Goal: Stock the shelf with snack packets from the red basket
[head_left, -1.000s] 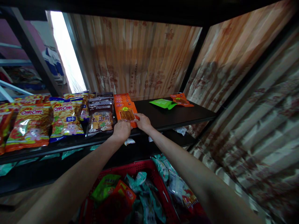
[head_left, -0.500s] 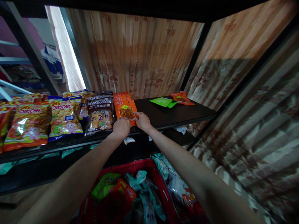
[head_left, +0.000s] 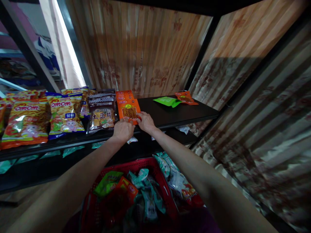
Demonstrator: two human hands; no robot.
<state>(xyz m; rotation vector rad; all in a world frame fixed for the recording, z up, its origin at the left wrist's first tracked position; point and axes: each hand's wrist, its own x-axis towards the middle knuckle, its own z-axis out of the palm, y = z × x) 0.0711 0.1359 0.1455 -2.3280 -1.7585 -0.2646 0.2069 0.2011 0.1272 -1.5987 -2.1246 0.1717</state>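
An orange snack packet (head_left: 129, 110) lies at the front of a row of like orange packets on the black shelf (head_left: 175, 116). My left hand (head_left: 123, 129) rests on the packet's lower left corner, fingers curled onto it. My right hand (head_left: 145, 121) pinches the packet's lower right corner. To the left of the packet stands a dark potato-chip bag (head_left: 102, 114).
Further left on the shelf lie blue-yellow (head_left: 63, 112) and red snack bags (head_left: 26, 120). A green pouch (head_left: 168, 101) and an orange pouch (head_left: 185, 97) lie at the shelf's back right. A red basket (head_left: 136, 166) full of packets sits below my arms. Striped curtain covers the right.
Both hands stayed on the orange packet's front edge. The view tilted slightly, so shelf and hands sit a little lower-left and the basket appears closer.
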